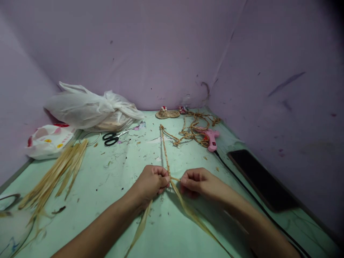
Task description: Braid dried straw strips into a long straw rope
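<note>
A thin braid of dried plant fibre (pixel 165 152) runs from the middle of the table down to my hands. My left hand (pixel 153 182) pinches its near end, where loose strands part. Out to the right, my right hand (pixel 195 181) grips one strand between thumb and fingers and holds it taut, sideways from the braid. A wide pale strand (pixel 188 209) hangs free between my hands toward the table's front edge. Another strand (pixel 142 224) trails out beneath my left wrist. The braid's far end joins a loose heap of finished cord (pixel 197 125).
Unbraided dry strips (pixel 61 165) lie at left beside a tissue pack (pixel 51 139). Behind are black-handled scissors (pixel 114 138) and a tied white plastic bag (pixel 94 109). A pink glue gun (pixel 212 139) with its black cable, a phone (pixel 262 179) and a small woven slipper (pixel 167 114) also lie here.
</note>
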Demonstrator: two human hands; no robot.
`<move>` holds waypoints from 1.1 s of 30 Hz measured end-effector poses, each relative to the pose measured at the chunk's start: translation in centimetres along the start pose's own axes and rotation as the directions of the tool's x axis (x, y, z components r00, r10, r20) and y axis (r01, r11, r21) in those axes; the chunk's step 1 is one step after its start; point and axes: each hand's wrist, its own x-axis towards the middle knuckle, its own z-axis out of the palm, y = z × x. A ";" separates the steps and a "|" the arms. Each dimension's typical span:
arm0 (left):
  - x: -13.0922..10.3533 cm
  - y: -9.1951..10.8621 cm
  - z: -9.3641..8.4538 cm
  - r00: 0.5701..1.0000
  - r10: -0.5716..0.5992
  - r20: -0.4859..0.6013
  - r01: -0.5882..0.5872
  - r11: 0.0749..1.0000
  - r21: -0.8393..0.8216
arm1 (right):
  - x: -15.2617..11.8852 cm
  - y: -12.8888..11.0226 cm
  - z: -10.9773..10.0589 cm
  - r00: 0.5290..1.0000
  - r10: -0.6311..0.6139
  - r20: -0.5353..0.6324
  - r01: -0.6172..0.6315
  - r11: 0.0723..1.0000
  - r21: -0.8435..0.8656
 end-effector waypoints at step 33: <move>-0.1 -0.6 0.9 0.999 -0.018 -0.047 0.010 0.989 -0.148 | 0.6 0.8 2.4 0.965 -0.131 -0.226 0.167 0.975 0.146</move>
